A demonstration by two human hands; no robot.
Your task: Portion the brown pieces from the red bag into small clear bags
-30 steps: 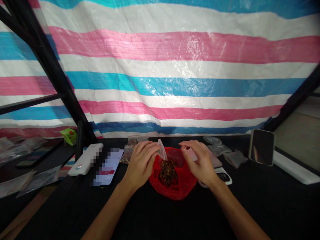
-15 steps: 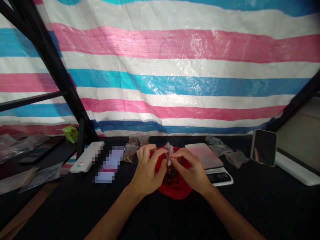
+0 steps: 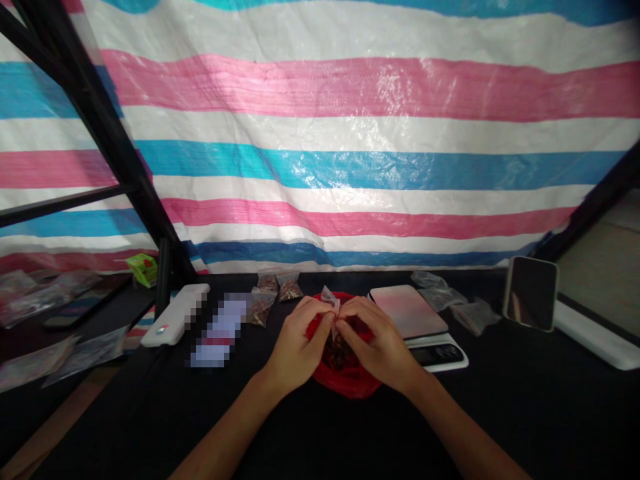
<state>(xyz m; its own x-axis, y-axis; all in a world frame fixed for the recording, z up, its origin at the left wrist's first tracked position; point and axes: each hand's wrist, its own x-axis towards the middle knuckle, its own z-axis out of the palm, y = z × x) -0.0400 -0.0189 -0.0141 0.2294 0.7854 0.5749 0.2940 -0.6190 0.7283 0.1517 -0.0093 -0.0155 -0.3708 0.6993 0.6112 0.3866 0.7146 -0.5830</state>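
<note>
A small clear plastic bag (image 3: 330, 300) is pinched between my two hands over a red bag (image 3: 350, 387) that holds dark brown loose pieces (image 3: 340, 353). My left hand (image 3: 303, 340) grips the small bag with thumb and forefinger on its left side. From the right, my right hand (image 3: 375, 337) pinches it the same way, and the fingertips of both hands nearly meet. The lower part of the small bag is mostly hidden by my fingers. Just behind my left hand lie several filled zip bags (image 3: 261, 307) with brown contents.
Right of the red bag sits a digital scale (image 3: 410, 313). Clear plastic bags (image 3: 475, 315) lie behind it, near a propped phone (image 3: 531, 293). To the left are a blurred-out phone (image 3: 220, 333), a white power bank (image 3: 175, 317) and a green box (image 3: 143, 269). A striped tarp (image 3: 350, 167) hangs behind.
My left fingers have curled inward and both hands have drawn closer together around the small bag. Its top has tilted slightly to the left.
</note>
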